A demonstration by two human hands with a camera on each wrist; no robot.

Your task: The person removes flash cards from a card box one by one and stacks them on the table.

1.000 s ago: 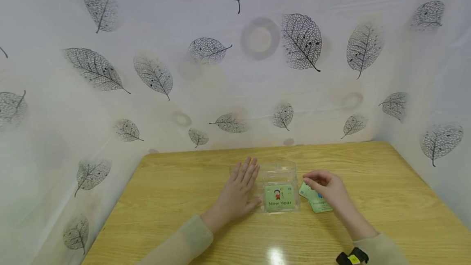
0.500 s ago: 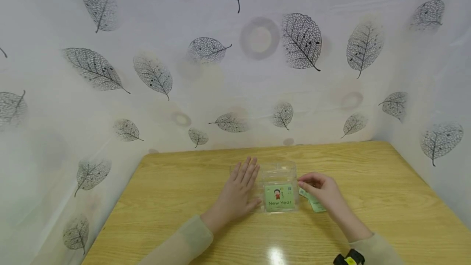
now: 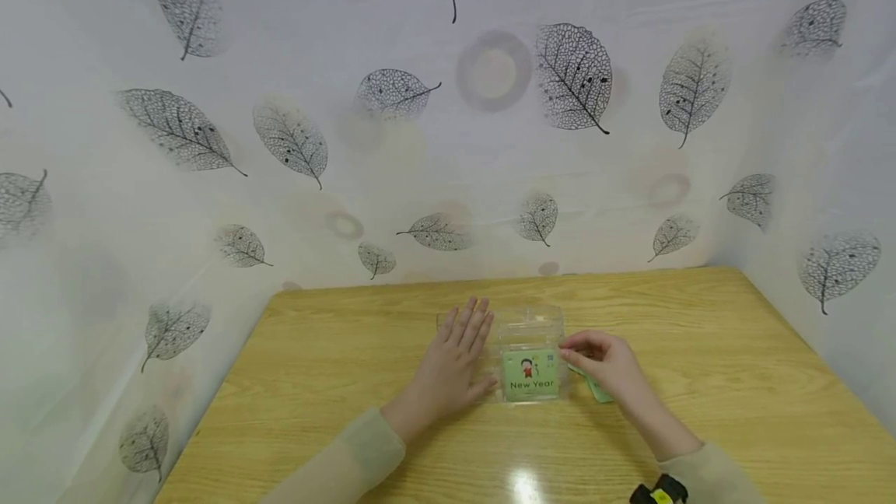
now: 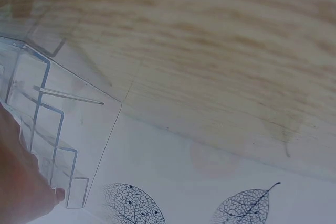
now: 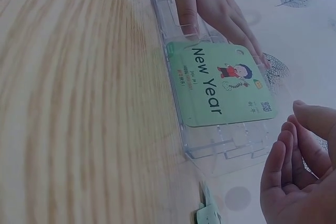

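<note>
A green "New Year" card (image 3: 530,376) stands in the front of a clear tiered plastic stand (image 3: 530,330). My left hand (image 3: 458,356) rests on the stand's left part with fingers straight. In the left wrist view part of my left hand (image 4: 23,182) lies by the stand's stepped side (image 4: 58,129). My right hand (image 3: 603,364) is at the stand's right edge. Its thumb and fingers are loosely bent near the card's corner, with nothing visible between them, in the right wrist view, where the card (image 5: 220,85) shows large and my right hand (image 5: 304,166) is beside it.
Other green cards (image 3: 598,390) lie on the wooden table (image 3: 315,379) right of the stand, mostly hidden under my right hand. A leaf-patterned sheet (image 3: 448,177) hangs behind and at both sides of the table.
My right hand has moved left from above the loose cards to the stand's right edge, covering more of those cards. My left hand has stayed in place.
</note>
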